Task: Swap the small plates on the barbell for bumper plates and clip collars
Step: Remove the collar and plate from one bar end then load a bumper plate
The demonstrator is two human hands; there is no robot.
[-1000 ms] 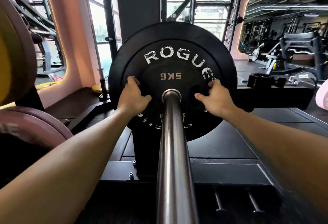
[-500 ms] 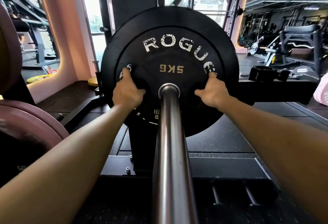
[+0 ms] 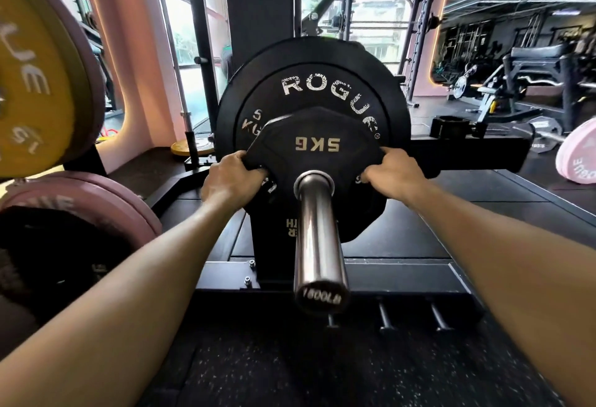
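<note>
The small black plate [image 3: 317,161], stamped 5KG, sits on the barbell sleeve [image 3: 317,239], pulled a little way out from the big black ROGUE bumper plate [image 3: 309,90] behind it, so the two are no longer flush. Both hands have it: the left hand [image 3: 230,179] is curled round its left edge with the fingers hooked into a grip slot, and the right hand [image 3: 392,173] clutches the right edge the same way, thumb over the front face. The plate looks tipped slightly, its top leaning away from the person and its left side a touch higher.

The chrome sleeve runs straight out toward the viewer between the two forearms, its end cap marked with a load rating that reads partly as 1800LB. The bumper plate stands upright further in along the same sleeve, in front of a black rack upright [image 3: 261,19]. Below it the rack's black base frame [image 3: 396,274] lies across the dark rubber floor [image 3: 290,371], with three short pegs sticking out of its near edge.

Off to the left, close by, a yellow plate [image 3: 29,84] hangs on storage next to a dusty-pink one, and another pink plate [image 3: 84,203] sits lower down beneath them. A small yellow disc [image 3: 190,147] lies flat on the floor near the window. On the far right a pale pink plate [image 3: 579,155] shows at the frame's edge, and benches and machines stand in the darker room beyond
</note>
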